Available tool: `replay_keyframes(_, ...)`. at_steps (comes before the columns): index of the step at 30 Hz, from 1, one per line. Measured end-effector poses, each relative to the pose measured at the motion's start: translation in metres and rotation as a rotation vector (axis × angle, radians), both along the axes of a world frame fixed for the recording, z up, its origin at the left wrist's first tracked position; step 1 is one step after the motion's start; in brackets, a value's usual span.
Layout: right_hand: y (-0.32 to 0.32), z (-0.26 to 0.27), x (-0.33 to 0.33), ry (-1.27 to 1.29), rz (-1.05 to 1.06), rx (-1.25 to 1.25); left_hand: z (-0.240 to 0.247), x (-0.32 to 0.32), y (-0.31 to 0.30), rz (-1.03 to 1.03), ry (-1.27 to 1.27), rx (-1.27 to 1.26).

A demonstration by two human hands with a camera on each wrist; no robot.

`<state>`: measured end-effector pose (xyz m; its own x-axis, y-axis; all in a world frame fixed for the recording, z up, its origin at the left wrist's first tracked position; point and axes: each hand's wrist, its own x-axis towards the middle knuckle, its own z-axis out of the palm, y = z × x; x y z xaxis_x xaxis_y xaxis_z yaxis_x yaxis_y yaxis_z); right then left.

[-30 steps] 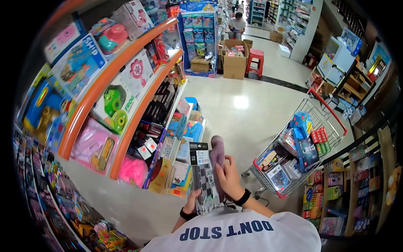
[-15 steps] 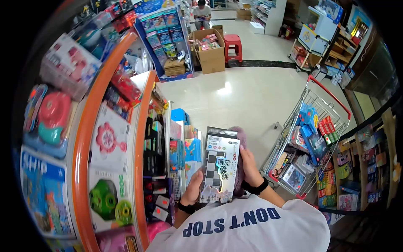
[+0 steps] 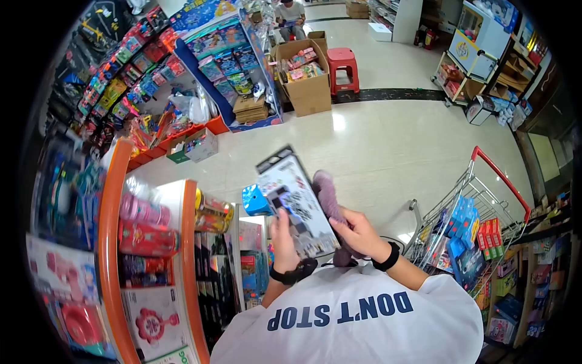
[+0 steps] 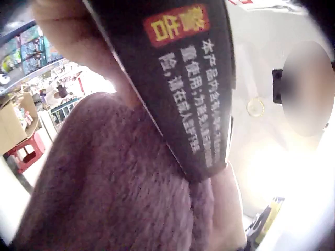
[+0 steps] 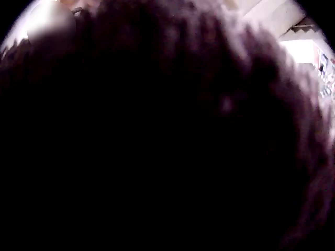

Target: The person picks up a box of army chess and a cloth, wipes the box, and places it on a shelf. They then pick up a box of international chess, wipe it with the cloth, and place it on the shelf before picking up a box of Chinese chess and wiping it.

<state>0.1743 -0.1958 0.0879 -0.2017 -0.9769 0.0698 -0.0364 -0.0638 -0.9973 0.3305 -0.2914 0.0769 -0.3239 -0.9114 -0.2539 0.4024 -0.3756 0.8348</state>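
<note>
My left hand (image 3: 284, 244) grips a chess set box (image 3: 296, 209) by its left long edge, thumb on the printed front. The box is tilted, its top end pointing up and left. Beside its right edge, a fuzzy purple plush piece (image 3: 328, 197) is held by my right hand (image 3: 367, 236), with the thumb over it and the other fingers partly hidden. In the left wrist view the box's dark side (image 4: 178, 94) carries a red warning label, and the purple plush (image 4: 120, 178) lies against it. Dark purple pile (image 5: 167, 63) fills most of the right wrist view.
Shelves with orange edges (image 3: 109, 242) hold boxed toys on the left. A loaded shopping cart (image 3: 464, 236) stands on the right. Farther ahead are a cardboard box (image 3: 308, 91), a red stool (image 3: 344, 71) and a seated person (image 3: 291, 18).
The chess set box has gone from facing me upright to leaning up and left, still in my left hand. The view has moved along the shelf, and the plush stays in my right hand.
</note>
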Motion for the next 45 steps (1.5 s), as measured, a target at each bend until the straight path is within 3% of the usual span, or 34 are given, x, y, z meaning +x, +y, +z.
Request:
replay_keyframes(3,-0.023,0.014,-0.047,0.311,0.161,0.063,-0.002,-0.036,-0.050,0.042,0.072,0.040)
replay_keyframes(4,-0.032,0.007,-0.060,0.359,0.126,-0.077,-0.002,-0.050,-0.064,-0.002,0.176,0.052)
replay_keyframes(7,-0.056,-0.006,-0.098,-0.076,0.176,0.061,-0.018,-0.084,-0.106,-0.109,0.226,0.158)
replay_keyframes(8,-0.069,-0.024,-0.113,-0.084,0.105,0.042,-0.042,-0.091,-0.126,-0.202,0.262,0.255)
replay_keyframes(11,-0.107,-0.026,-0.153,-0.234,-0.158,0.114,-0.052,-0.147,-0.169,-0.294,0.198,0.311)
replay_keyframes(12,-0.119,-0.022,-0.167,-0.312,-0.192,0.052,-0.058,-0.168,-0.185,-0.443,0.225,0.246)
replay_keyframes(15,-0.168,-0.003,-0.207,-0.421,-0.483,-0.041,-0.046,-0.244,-0.218,-0.546,0.063,0.058)
replay_keyframes(17,-0.200,-0.003,-0.234,-0.678,-0.607,-0.141,-0.039,-0.282,-0.239,-0.579,-0.189,0.040)
replay_keyframes(19,-0.223,0.004,-0.266,-0.840,-0.727,-0.169,-0.034,-0.314,-0.269,-0.793,-0.211,-0.088)
replay_keyframes(20,-0.230,0.011,-0.279,-0.902,-0.726,-0.191,-0.029,-0.336,-0.276,-0.771,-0.160,-0.046)
replay_keyframes(21,-0.239,0.002,-0.292,-0.915,-0.696,-0.267,-0.030,-0.351,-0.291,-0.885,-0.167,-0.029)
replay_keyframes(28,-0.245,-0.012,-0.363,-0.630,-0.900,-0.270,-0.040,-0.483,-0.313,-1.267,-0.073,0.070)
replay_keyframes(32,-0.228,-0.038,-0.436,-0.691,-0.923,-0.209,-0.062,-0.562,-0.294,-1.344,-0.095,0.132)
replay_keyframes(35,-0.216,-0.071,-0.511,-0.089,-1.092,0.069,-0.069,-0.629,-0.278,-1.363,-0.064,0.216)
replay_keyframes(36,-0.213,-0.083,-0.538,-0.023,-1.040,0.128,-0.069,-0.654,-0.271,-1.339,-0.097,0.227)
replay_keyframes(39,-0.193,-0.064,-0.612,-0.087,-0.943,0.003,-0.074,-0.730,-0.274,-1.464,-0.046,0.311)
replay_keyframes(41,-0.176,-0.040,-0.659,-0.015,-0.842,-0.081,-0.042,-0.777,-0.251,-1.436,-0.011,0.239)
replay_keyframes(43,-0.167,-0.043,-0.698,0.022,-0.968,-0.080,-0.036,-0.822,-0.233,-1.418,-0.022,0.166)
replay_keyframes(45,-0.151,-0.044,-0.733,0.004,-0.968,-0.055,-0.036,-0.855,-0.217,-1.425,-0.057,0.246)
